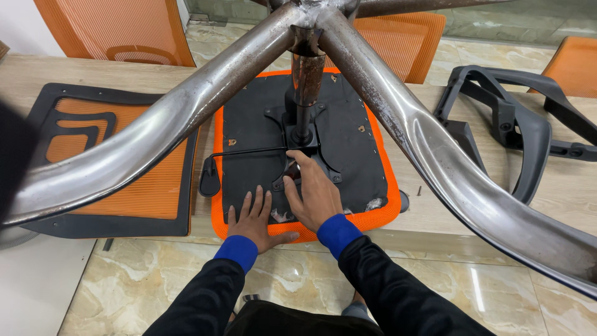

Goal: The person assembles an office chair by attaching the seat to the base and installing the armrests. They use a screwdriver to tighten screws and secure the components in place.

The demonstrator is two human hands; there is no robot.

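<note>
An upturned office chair seat point(348, 130), black underneath with an orange mesh border, lies on the bench point(429, 211) at its near edge, its front rim overhanging slightly. A black mechanism plate point(305, 146) is fixed at the seat's middle, and a rusted gas cylinder point(306, 81) rises from it to a worn chrome star base point(398, 118), whose arms spread overhead toward the near left and near right.

The left hand point(254, 221) lies flat, palm down, on the near part of the seat underside, fingers point(247, 204) spread apart and gripping nothing; the thumb rests on the orange border. The right hand point(316, 193) rests on the near side of the mechanism plate just beside the left hand, its fingers bent onto the plate's edge; whether they clamp on any part cannot be told. Both arms wear black sleeves with blue cuffs.

A thin black lever point(249, 151) runs from the mechanism toward the left edge of the seat, ending in a black paddle point(209, 177). An orange mesh backrest point(112, 165) in a black frame lies flat on the left part of the bench. A black plastic chair frame point(516, 124) lies at the right part. A small dark screw point(419, 190) lies on the bench just right of the seat. Orange chairs point(118, 31) stand beyond the far edge.
</note>
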